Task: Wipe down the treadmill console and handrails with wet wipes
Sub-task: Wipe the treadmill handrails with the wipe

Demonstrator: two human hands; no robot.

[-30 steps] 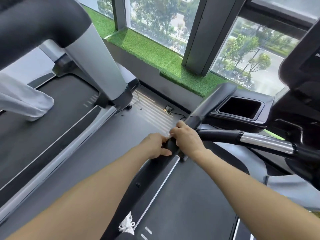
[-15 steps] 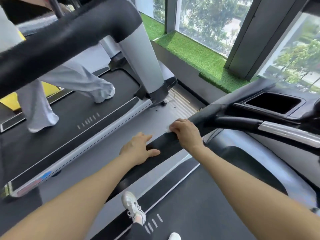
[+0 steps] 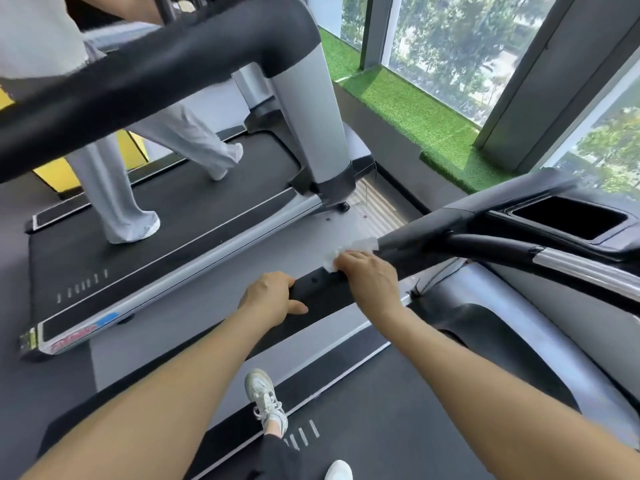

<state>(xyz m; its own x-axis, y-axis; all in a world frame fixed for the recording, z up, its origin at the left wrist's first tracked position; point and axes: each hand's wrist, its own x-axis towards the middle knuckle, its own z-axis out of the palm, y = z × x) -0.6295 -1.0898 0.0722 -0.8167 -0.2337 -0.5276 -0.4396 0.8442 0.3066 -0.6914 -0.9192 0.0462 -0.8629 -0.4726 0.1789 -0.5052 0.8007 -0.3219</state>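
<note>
At the far left, a second person in pale trousers [image 3: 114, 188] walked on the neighbouring treadmill [image 3: 166, 233], whose belt ran from lower left to upper right. Grey floor [image 3: 221, 271] lay between the two machines.

The left hand [image 3: 268, 299] rested on the black handrail [image 3: 318, 289], fingers curled over its far edge and thumb lying along the near side, gripping the rail. That handrail had its long axis running from lower left up to the right, where it rose toward the console [image 3: 568, 220].

Just right of it, the right hand [image 3: 372, 275] lay on the same rail, fingers bent over a white wet wipe [image 3: 349, 252] and pressing it against the top of the rail. The wipe stuck out beyond the fingertips, its loose end pointing up and right along the rail. The two hands were near each other but apart.

Below, a white shoe [image 3: 265, 400] stood on the side strip of the treadmill belt [image 3: 398, 427]. At the right, a silver bar [image 3: 585, 268] ran off toward the frame edge, under a dark cup holder [image 3: 568, 218]. Green turf [image 3: 415, 119] lined the window sill.
</note>
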